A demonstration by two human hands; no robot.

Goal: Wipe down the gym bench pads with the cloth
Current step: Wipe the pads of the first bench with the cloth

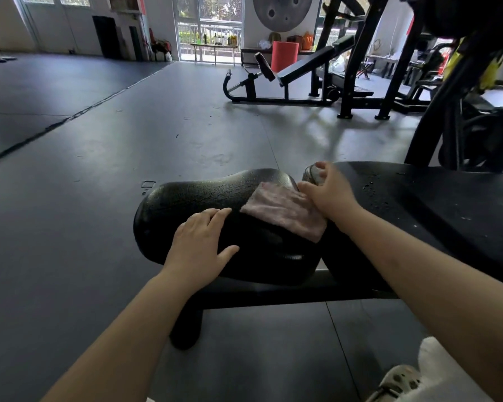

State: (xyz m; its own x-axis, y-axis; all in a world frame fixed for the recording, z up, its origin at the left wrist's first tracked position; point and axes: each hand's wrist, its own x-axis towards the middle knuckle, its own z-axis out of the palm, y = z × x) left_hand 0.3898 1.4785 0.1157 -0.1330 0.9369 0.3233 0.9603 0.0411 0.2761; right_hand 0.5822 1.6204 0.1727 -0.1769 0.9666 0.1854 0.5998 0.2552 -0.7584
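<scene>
The black seat pad (pixel 215 195) of a gym bench lies in front of me, with the longer back pad (pixel 436 204) to its right. A pale pink cloth (pixel 282 210) lies spread on the right end of the seat pad. My left hand (pixel 201 245) rests flat on the seat pad's near side, fingers straight, just left of the cloth. At the gap between the pads, my right hand (pixel 328 192) curls its fingers over a small grey rounded object (pixel 312 173). Its thumb touches the cloth's far right edge. Droplets glisten on the back pad.
The bench's black frame and foot (pixel 186 329) stand on dark rubber flooring (pixel 99 169). Another black machine (pixel 476 111) rises close behind the back pad at right. An incline bench (pixel 296 71) stands farther back. My shoe (pixel 398 381) shows at the bottom right.
</scene>
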